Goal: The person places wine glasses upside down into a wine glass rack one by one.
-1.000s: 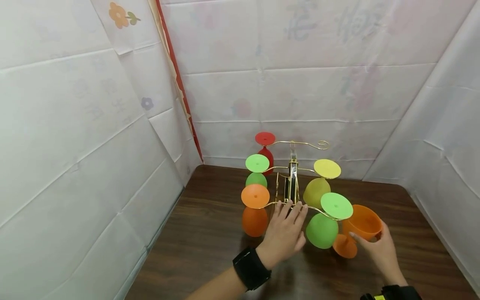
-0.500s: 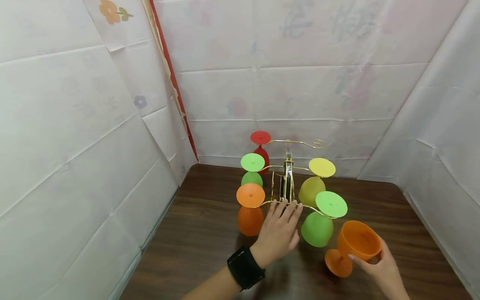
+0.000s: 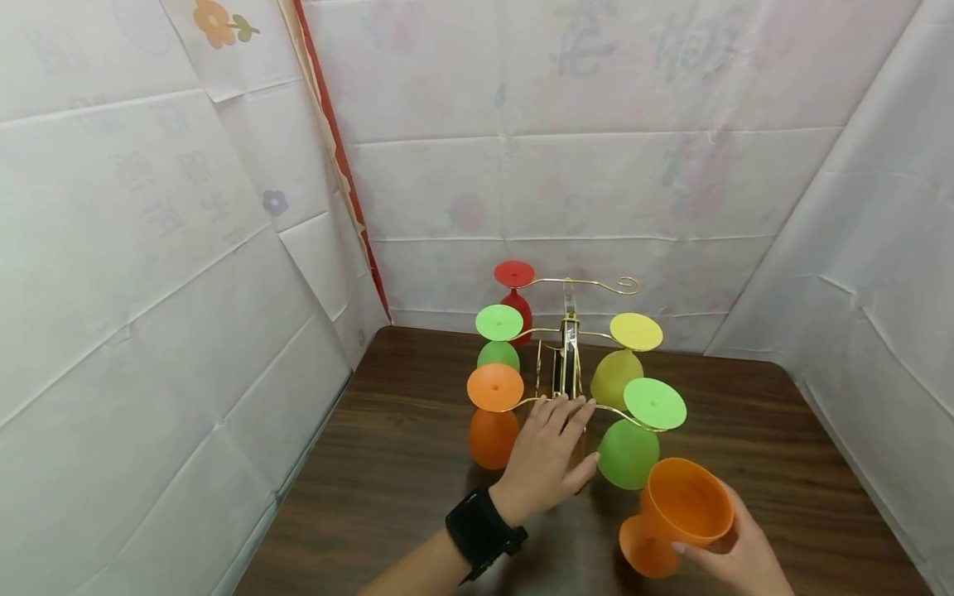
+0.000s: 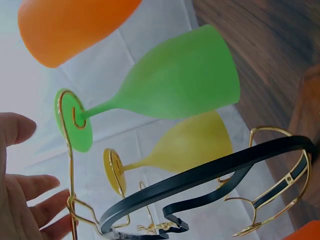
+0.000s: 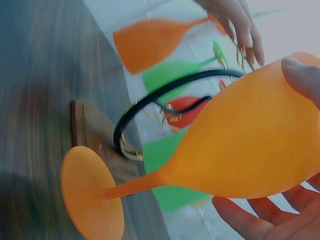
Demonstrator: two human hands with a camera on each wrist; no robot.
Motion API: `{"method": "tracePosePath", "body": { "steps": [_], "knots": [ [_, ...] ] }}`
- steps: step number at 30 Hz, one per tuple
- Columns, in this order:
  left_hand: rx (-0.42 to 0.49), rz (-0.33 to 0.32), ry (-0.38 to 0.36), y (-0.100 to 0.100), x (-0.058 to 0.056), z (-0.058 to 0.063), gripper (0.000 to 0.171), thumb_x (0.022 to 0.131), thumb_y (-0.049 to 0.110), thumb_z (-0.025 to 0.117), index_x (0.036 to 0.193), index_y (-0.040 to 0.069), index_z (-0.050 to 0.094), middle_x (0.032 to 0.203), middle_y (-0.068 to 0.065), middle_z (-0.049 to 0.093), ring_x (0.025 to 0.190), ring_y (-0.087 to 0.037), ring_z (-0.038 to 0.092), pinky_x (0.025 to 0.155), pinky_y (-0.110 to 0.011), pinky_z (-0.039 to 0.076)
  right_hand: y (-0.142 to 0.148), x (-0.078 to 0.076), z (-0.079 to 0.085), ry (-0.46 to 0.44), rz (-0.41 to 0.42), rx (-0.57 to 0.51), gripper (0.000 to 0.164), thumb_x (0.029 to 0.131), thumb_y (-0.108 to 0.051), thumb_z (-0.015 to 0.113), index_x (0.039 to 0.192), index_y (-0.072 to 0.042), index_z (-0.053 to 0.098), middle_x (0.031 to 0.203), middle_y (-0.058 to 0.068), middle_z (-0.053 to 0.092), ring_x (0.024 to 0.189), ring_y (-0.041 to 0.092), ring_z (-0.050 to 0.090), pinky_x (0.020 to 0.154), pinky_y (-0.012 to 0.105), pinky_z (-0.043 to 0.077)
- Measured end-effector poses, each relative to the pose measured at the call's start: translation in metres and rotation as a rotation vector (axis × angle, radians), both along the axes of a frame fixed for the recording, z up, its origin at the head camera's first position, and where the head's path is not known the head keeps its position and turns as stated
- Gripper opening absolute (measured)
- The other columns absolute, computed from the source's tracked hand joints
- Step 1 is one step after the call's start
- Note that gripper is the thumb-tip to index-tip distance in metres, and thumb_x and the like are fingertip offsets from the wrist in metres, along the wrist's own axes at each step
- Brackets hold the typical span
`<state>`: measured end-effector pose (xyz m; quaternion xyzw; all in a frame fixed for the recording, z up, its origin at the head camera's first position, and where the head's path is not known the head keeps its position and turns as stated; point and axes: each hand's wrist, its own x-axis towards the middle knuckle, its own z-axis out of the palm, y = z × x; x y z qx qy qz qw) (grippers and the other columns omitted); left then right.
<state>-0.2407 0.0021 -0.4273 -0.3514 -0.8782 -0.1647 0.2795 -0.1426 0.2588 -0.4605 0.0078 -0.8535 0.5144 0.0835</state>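
Note:
My right hand (image 3: 745, 546) grips an orange plastic goblet (image 5: 240, 145) by its bowl, thumb on one side and fingers on the other. The goblet is upright and slightly tilted, mouth up, in front of the rack's right side. Fingers of my left hand (image 3: 547, 455) lie fairly straight over the front wire of a gold and black goblet rack (image 4: 190, 175), touching it. Upside down from that front wire hang an orange goblet (image 3: 493, 439) on the left and a green goblet (image 3: 628, 455) on the right.
Farther back on the rack hang a yellow goblet (image 3: 617, 379), another green goblet (image 3: 498, 356) and a red goblet (image 3: 517, 308). The rear right wire hook (image 3: 628, 285) bears no goblet. White sheeted walls (image 3: 596, 190) close off the back and sides of the dark wooden table (image 3: 373, 497).
My right hand has drawn the orange goblet away from beside the hanging green goblet, toward the near edge. My left hand has stayed on the rack's front wire, its thumb spreading slightly. The view shifted slightly.

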Motion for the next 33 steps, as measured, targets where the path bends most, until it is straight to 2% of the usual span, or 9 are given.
{"method": "tracePosePath", "body": {
  "steps": [7,12,16,19,22,25,29,33],
  "knots": [
    [0.113,-0.115,-0.083,-0.006,-0.003,0.002,0.057,0.093,0.035,0.055,0.142,0.012,0.039,0.135,-0.004,0.048,0.126,-0.02,0.043,0.11,-0.043,0.029,-0.029,-0.002,0.007,0.046,0.077,-0.052,0.078,0.069,0.003,0.079,0.135,0.0,0.037,0.111,-0.018,0.053,0.09,0.001,0.057,0.072,0.022,0.052],
    [0.255,-0.209,-0.178,-0.012,0.005,0.003,0.053,0.097,0.037,0.045,0.142,0.009,0.039,0.14,-0.005,0.044,0.13,-0.022,0.039,0.107,-0.043,0.033,-0.05,-0.006,0.011,0.064,0.149,-0.122,0.076,0.071,0.006,0.076,0.136,0.0,0.037,0.114,-0.012,0.056,0.094,0.004,0.059,0.074,0.024,0.052],
    [0.364,-0.357,-0.319,-0.018,0.02,0.004,0.061,0.098,0.049,0.039,0.146,0.011,0.033,0.144,-0.007,0.041,0.131,-0.023,0.038,0.103,-0.045,0.038,-0.059,-0.006,0.016,0.084,0.177,-0.133,0.077,0.07,0.006,0.077,0.135,-0.002,0.038,0.115,-0.003,0.057,0.094,0.007,0.06,0.073,0.026,0.052],
    [0.379,-0.437,-0.462,-0.023,0.033,0.002,0.068,0.094,0.054,0.044,0.149,0.017,0.025,0.147,-0.004,0.036,0.132,-0.02,0.036,0.103,-0.044,0.038,-0.063,-0.006,0.021,0.086,0.194,-0.131,0.077,0.069,0.005,0.078,0.135,-0.004,0.039,0.116,0.0,0.057,0.094,0.009,0.059,0.073,0.027,0.052],
    [0.391,-0.469,-0.61,-0.026,0.043,-0.001,0.075,0.09,0.046,0.058,0.15,0.023,0.019,0.15,0.001,0.032,0.134,-0.017,0.034,0.103,-0.044,0.038,-0.065,-0.006,0.025,0.065,0.219,-0.14,0.077,0.069,0.004,0.078,0.135,-0.005,0.039,0.117,-0.002,0.057,0.096,0.009,0.058,0.074,0.028,0.052],
    [0.44,-0.513,-0.69,-0.027,0.048,-0.004,0.082,0.087,0.028,0.069,0.15,0.022,0.017,0.149,0.001,0.032,0.13,-0.015,0.039,0.102,-0.038,0.041,-0.067,-0.008,0.027,0.072,0.269,-0.155,0.078,0.07,0.005,0.077,0.136,-0.006,0.038,0.12,-0.004,0.056,0.099,0.009,0.058,0.076,0.028,0.052],
    [0.515,-0.562,-0.677,-0.026,0.047,-0.006,0.085,0.082,0.015,0.074,0.149,0.018,0.021,0.142,-0.004,0.039,0.119,-0.014,0.048,0.094,-0.027,0.046,-0.068,-0.014,0.025,0.161,0.382,-0.205,0.081,0.069,0.011,0.075,0.139,-0.002,0.036,0.125,-0.002,0.054,0.103,0.011,0.057,0.079,0.028,0.052],
    [0.543,-0.562,-0.67,-0.027,0.047,-0.006,0.085,0.079,0.014,0.076,0.147,0.015,0.025,0.138,-0.005,0.042,0.116,-0.012,0.051,0.091,-0.025,0.048,-0.069,-0.019,0.023,0.237,0.48,-0.252,0.083,0.066,0.015,0.073,0.138,0.003,0.034,0.127,0.001,0.053,0.105,0.012,0.056,0.082,0.026,0.051]
  ]
}}
